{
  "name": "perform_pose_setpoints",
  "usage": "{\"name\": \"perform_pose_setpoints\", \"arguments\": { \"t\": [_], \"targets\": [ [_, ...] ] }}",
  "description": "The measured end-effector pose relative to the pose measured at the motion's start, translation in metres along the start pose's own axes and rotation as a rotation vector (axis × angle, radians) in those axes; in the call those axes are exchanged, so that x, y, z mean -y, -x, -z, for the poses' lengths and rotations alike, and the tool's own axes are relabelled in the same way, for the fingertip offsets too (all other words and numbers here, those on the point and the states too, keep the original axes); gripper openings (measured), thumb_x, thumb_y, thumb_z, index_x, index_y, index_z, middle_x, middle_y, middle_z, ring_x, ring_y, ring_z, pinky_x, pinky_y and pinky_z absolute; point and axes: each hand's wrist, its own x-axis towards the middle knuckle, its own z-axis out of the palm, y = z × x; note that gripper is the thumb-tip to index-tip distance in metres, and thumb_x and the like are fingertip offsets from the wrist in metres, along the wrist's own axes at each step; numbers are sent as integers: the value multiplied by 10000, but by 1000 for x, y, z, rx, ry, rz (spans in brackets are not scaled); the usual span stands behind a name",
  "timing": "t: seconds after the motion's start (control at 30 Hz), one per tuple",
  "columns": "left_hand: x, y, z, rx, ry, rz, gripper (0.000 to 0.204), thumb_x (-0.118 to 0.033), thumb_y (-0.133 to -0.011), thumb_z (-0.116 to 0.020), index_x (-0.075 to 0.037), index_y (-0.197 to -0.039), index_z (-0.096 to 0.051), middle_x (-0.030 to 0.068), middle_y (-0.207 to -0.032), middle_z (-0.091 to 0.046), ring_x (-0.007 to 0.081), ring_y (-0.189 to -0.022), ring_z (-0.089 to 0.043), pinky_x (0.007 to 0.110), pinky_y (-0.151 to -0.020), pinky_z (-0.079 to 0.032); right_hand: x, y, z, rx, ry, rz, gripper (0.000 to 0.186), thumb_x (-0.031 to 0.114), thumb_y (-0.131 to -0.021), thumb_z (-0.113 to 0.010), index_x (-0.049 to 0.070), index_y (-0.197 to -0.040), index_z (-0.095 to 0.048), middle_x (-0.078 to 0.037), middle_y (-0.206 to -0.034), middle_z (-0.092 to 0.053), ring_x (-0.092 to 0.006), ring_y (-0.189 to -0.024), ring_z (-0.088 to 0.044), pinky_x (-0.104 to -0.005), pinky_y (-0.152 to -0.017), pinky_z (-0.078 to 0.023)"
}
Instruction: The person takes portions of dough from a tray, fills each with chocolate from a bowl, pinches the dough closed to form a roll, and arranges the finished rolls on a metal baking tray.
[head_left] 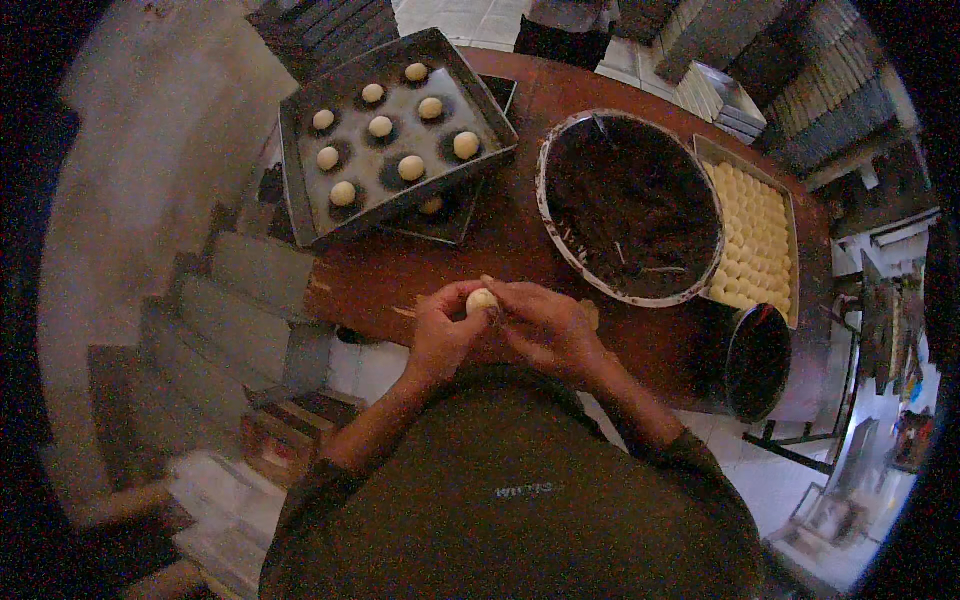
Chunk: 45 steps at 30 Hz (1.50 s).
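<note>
A pale dough ball is held between my two hands over the near edge of the wooden table. My left hand has its thumb and fingers closed round the ball's left side, while my right hand grips it from the right with curved fingers. Ahead and to the left, a metal tray holds several spaced dough balls and rests askew over another tray. A big round tub of dark brown filling with utensils in it stands ahead to the right.
A rectangular tray of closely packed dough balls sits at the table's right. A dark round container is at the near right corner. A person stands beyond the table. Grey stacked trays are at the left.
</note>
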Motion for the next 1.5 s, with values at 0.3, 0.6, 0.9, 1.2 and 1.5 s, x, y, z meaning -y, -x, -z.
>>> {"name": "perform_pose_setpoints", "arguments": {
  "t": [0.3,0.6,0.9,1.2,1.5],
  "targets": [
    [22,-5,-23,168,666,-224,523,-275,-898,-821,-25,-1308,-615,91,-1179,-696,159,-1049,-668,310,-924,-556,-4,19,-44,-135,-1150,-795,349,95,-945,-689,2,-1281,-669,-79,-1191,-703,-166,-961,-692,-308,-817,-582],
    [24,-23,18,-52,558,47,331,-398,-934,-773,-106,-836,-651,-26,-815,-675,91,-743,-623,293,-626,-517,8,-3,-39,538,135,-112,414,192,-893,-690,46,-1277,-642,-196,-1184,-643,-370,-1049,-658,-463,-872,-547],
    [117,-46,39,218,-38,-339,393,-294,-921,-707,-25,-1179,-583,134,-1133,-670,225,-983,-650,390,-826,-547,-66,4,-85,143,111,-103,363,146,-865,-734,51,-1208,-667,-150,-1190,-635,-366,-1113,-613,-434,-937,-505],
    [209,-68,117,-544,-1036,-332,795,-574,-938,-618,-37,-1499,-450,241,-1563,-420,462,-1389,-447,625,-1135,-345,-245,24,-140,118,843,-365,321,218,-865,-696,-5,-1090,-641,-198,-1116,-631,-424,-1093,-583,-518,-940,-492],
    [169,-57,114,-482,-949,-270,798,-614,-915,-635,-56,-1472,-517,215,-1553,-455,418,-1390,-463,615,-1124,-357,-200,22,-83,149,632,0,260,179,-852,-743,21,-1024,-628,-201,-1043,-603,-429,-995,-569,-525,-866,-473]
  ]
}}
